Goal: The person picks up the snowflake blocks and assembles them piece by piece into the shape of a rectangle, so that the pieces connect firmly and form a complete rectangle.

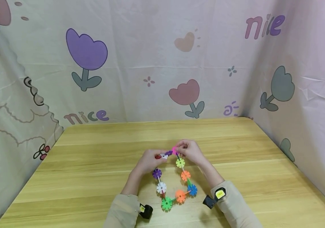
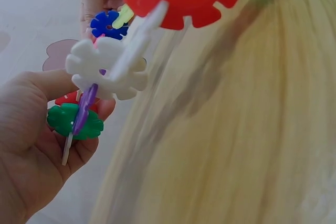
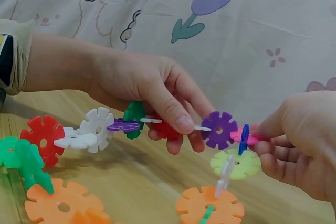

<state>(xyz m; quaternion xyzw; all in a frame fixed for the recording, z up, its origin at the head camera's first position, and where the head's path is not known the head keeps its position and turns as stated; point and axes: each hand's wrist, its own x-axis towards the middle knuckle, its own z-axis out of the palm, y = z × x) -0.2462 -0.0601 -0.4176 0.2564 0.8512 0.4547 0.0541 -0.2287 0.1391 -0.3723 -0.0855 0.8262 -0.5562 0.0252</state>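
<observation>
A ring-like chain of notched plastic snowflake discs hangs between both hands above the table. My left hand (image 1: 148,162) grips a red disc (image 3: 167,130) of the chain between thumb and fingers. With thumb and fingertips, my right hand (image 1: 191,152) pinches a pink disc (image 3: 253,139), which joins a dark blue disc (image 3: 243,141). Between the hands sits a purple disc (image 3: 219,130). Below the right hand run a yellow disc (image 1: 180,162), an orange disc (image 1: 185,175) and a blue disc (image 1: 192,190). A green disc (image 1: 166,203) forms the near end of the loop, below a white disc (image 1: 161,187).
The wooden table (image 1: 94,183) spreads out around the chain. Printed cloth (image 1: 139,47) hangs behind it and along both sides. A black camera (image 1: 146,211) is worn on the left wrist, and another camera (image 1: 209,201) on the right.
</observation>
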